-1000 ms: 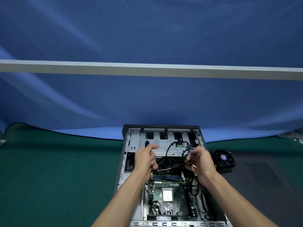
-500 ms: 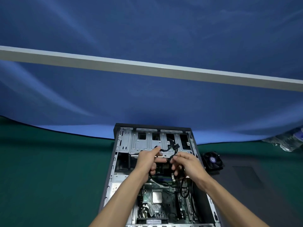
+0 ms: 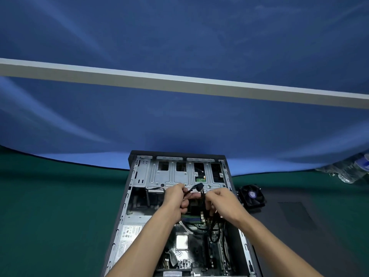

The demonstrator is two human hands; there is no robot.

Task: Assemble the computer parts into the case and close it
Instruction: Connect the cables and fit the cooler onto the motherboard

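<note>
An open computer case (image 3: pixel 127 198) lies flat on the green table with its side off. Inside I see the motherboard (image 3: pixel 191 254) with a bare CPU, the power supply (image 3: pixel 127 238) at the left and a metal drive cage (image 3: pixel 169 174) at the far end. My left hand (image 3: pixel 175 198) grips a bundle of black cables (image 3: pixel 196 189) with a black connector at its end, just in front of the drive cage. My right hand (image 3: pixel 223 202) holds more of the black cables a little to the right, above the memory slots.
A black cooler fan (image 3: pixel 251 195) sits on the table right of the case. The dark side panel (image 3: pixel 299 222) lies flat at the right. Plastic bottles (image 3: pixel 347 170) stand at the far right edge. A blue cloth backdrop rises behind the case.
Both hands have come together over the middle of the case, near the drive cage. The black connector now sticks up between them. The view has shifted slightly to the left.
</note>
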